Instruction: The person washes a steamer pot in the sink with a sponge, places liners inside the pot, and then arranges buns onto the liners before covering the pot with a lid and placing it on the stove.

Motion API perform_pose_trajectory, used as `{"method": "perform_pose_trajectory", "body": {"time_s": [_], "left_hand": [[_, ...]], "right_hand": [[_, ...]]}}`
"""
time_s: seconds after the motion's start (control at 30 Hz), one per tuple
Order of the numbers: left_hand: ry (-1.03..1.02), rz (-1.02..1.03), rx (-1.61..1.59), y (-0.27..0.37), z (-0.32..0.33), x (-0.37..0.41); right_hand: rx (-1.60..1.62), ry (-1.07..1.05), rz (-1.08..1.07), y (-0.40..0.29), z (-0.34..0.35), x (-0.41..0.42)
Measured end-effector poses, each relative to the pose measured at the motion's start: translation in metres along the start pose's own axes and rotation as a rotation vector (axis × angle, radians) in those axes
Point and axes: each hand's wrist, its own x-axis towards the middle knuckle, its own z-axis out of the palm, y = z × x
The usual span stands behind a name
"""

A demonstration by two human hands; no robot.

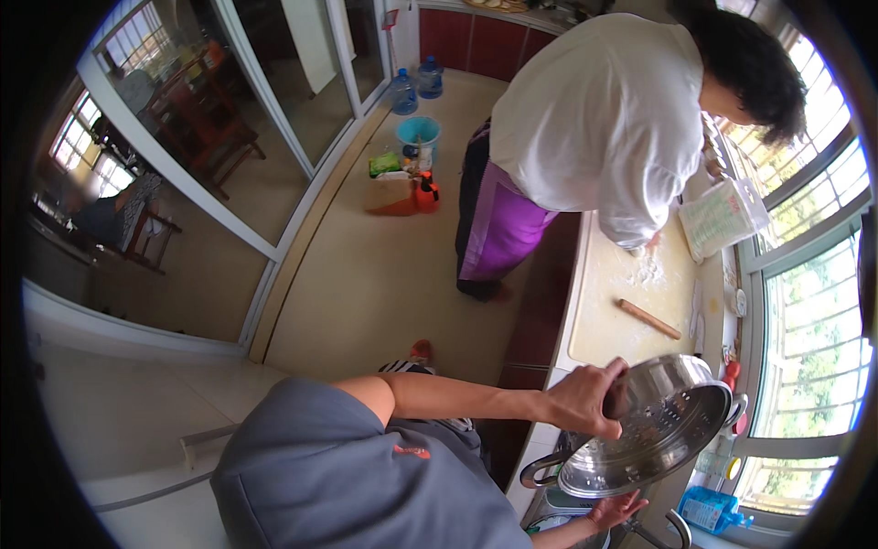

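A perforated stainless-steel steamer pot (651,439) is tilted on its side at the counter's near end, its two loop handles sticking out. My left hand (590,401) grips its upper side, thumb on the perforated face. Below the lower rim is my right hand (617,511), palm up with fingers apart; whether it touches the rim cannot be told. Under the pot a sink area shows partly, beside a metal faucet (679,528). A wooden rolling pin (648,319) lies on the floured board (597,322), and a knife (698,322) lies at the board's far edge.
A person (590,123) in a white top and purple apron leans over the board, beside a plastic bag (720,216). A blue bottle (710,509) stands by the window. On the floor are a turquoise bucket (417,130), an orange bottle (426,193) and water jugs (403,92). Glass sliding doors (274,254) border the left.
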Motion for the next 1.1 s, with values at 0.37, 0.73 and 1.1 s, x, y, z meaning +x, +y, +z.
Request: {"method": "perform_pose_trajectory", "body": {"time_s": [0.37, 0.73, 1.1], "left_hand": [[0.286, 0.008, -0.749, -0.007, -0.188, -0.095], [0.995, 0.014, -0.948, -0.053, -0.459, -0.252], [1.575, -0.042, -0.73, -0.086, -0.605, -0.288]], "right_hand": [[-2.277, 1.047, -0.358, 0.069, -0.086, 0.041], [-2.155, 1.367, -0.352, 0.279, 0.089, 0.007], [-1.554, -0.435, 0.408, 0.542, 0.3, -0.002]]}}
